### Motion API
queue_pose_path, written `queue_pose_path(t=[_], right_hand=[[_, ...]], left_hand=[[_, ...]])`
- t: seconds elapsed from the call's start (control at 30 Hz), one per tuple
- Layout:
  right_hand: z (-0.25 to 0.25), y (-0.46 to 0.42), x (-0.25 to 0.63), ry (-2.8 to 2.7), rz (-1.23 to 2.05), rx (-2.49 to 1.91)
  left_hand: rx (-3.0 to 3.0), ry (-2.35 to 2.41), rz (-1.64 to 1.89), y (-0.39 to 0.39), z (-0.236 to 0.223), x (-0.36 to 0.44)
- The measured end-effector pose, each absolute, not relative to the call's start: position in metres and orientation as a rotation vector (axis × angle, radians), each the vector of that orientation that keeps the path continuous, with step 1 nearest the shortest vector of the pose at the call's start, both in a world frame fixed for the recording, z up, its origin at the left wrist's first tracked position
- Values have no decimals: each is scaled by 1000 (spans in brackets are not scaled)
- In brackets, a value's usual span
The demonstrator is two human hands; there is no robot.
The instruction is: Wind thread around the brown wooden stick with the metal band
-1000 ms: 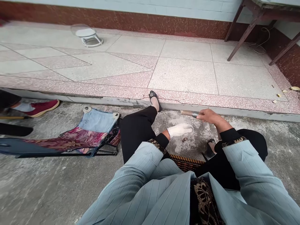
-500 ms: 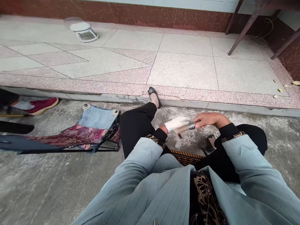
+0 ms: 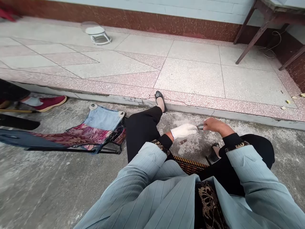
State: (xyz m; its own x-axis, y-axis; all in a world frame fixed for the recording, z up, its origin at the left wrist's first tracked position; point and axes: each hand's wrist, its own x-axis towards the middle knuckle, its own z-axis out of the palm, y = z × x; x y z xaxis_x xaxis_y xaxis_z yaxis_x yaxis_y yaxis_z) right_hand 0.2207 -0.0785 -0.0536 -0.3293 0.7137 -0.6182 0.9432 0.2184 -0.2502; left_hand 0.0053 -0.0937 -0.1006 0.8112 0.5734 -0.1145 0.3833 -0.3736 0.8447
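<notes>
My left hand (image 3: 184, 131), in a white knitted glove, is closed over a short rod-like tool. A grey ribbed or wire-wound section (image 3: 200, 127) of this tool shows between my two hands. My bare right hand (image 3: 213, 124) grips its other end, the fingers curled round it. Most of the tool is hidden by the glove, so its exact kind is unclear. Just under the glove is a small brownish piece (image 3: 183, 142); whether it belongs to the tool cannot be made out. Both hands are in front of my knees, above the concrete ground (image 3: 164, 127).
A low folding recliner (image 3: 102, 118) with denim and floral cloth stands on my left. Beyond it is another person's red shoe (image 3: 51, 103). A raised tiled step (image 3: 190, 73) runs ahead, bearing a small white stool (image 3: 100, 35) and a wooden table (image 3: 254, 41).
My left hand has slid along the tool, covering the length that showed as a blur before. My right hand still grips the other end. The view has shifted slightly.
</notes>
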Motion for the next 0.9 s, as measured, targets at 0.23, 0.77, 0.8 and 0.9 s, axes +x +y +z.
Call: queue_pose_path(t=[0.23, 0.77, 0.8, 0.9], right_hand=[[-30, -83, 238, 2072, -1950, 1140], [-47, -70, 234, 2133, -1585, 2062], [-47, -69, 235, 2151, -1463, 2089], [-48, -65, 237, 2214, -1112, 2140]], left_hand=[[1733, 825, 411, -85, -118, 8], [1926, 728, 243, -95, -115, 14], [1893, 735, 247, -95, -115, 14], [1735, 797, 273, -96, -121, 17]])
